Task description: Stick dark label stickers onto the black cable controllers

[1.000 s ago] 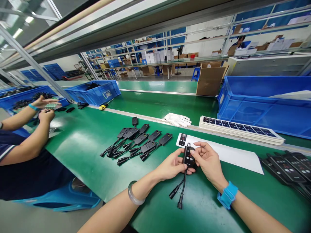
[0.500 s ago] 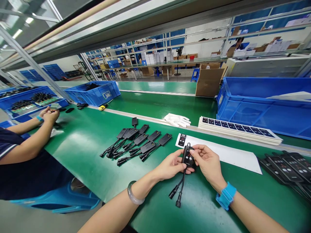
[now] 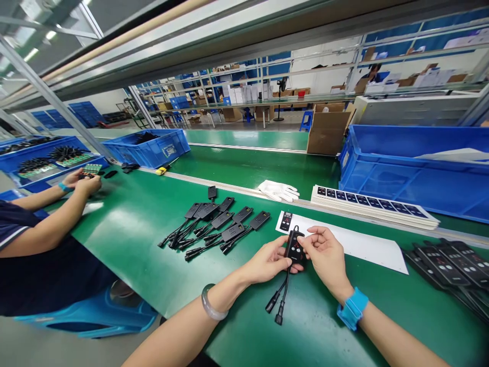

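You hold one black box over the green table, its two plugs hanging toward seven o'clock. Your left hand grips the box from its left side, thumb at the lower edge. Your right hand has its thumb on the box's upper right; I cannot tell whether it pinches or only presses. From the box, one white sheet lies toward three o'clock, with one label at its left end, near eleven. About nine overlapping boxes lie at ten o'clock; at least four more overlap just past three. At two, one stack of sheets shows nine labels, before one blue bin. Farther at ten, a co-worker's two hands hold one green board.
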Available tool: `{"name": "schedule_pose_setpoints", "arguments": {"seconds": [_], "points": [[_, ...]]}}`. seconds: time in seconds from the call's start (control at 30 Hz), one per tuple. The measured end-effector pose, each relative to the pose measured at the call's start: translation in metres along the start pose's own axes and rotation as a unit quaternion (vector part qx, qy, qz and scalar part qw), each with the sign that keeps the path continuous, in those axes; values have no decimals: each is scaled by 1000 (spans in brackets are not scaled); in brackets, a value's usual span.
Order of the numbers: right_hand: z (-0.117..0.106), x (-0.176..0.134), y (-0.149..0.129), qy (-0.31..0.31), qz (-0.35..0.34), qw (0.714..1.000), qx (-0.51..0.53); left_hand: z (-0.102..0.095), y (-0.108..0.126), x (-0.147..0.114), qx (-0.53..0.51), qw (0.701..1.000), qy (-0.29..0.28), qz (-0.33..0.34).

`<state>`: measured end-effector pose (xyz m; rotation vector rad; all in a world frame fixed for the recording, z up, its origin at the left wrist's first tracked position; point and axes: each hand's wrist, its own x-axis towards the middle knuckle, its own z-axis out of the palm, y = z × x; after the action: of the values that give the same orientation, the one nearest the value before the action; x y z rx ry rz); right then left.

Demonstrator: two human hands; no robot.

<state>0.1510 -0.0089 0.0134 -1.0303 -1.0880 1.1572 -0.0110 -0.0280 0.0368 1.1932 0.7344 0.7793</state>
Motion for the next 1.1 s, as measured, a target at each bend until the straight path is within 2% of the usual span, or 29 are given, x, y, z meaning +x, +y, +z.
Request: {"name": "schedule_pose_setpoints", "arguments": {"seconds": [0.17, 0.27, 0.43, 0.57, 0.7, 0.8, 0.93, 1.03, 1.1], "points": [[-4, 5, 1, -14, 41, 999, -20, -2, 2, 1, -40, 999, 7, -33], [-4, 7, 0, -51, 61, 997, -25, -3, 5, 1, -79, 996, 7, -49], [-2, 5, 4, -122, 23, 986, -113, -4, 4, 4, -124, 990, 28, -65], [1, -1, 5, -168, -32, 960, -223, -3, 3, 6, -126, 988, 62, -60], [1, -7, 2, -206, -23, 938, -277, -1, 2, 8, -125, 987, 95, -38], [-1, -7, 5, -222, 2, 944, -243, 0, 1, 9, -115, 988, 92, -36], [-4, -3, 10, -221, -16, 959, -175, 0, -5, 10, -59, 994, 79, -37], [-3, -2, 11, -217, -39, 957, -188, 0, -10, 12, 11, 996, 83, -22], [0, -2, 10, -213, -50, 952, -214, 1, -12, 13, 17, 995, 99, -16]]}}
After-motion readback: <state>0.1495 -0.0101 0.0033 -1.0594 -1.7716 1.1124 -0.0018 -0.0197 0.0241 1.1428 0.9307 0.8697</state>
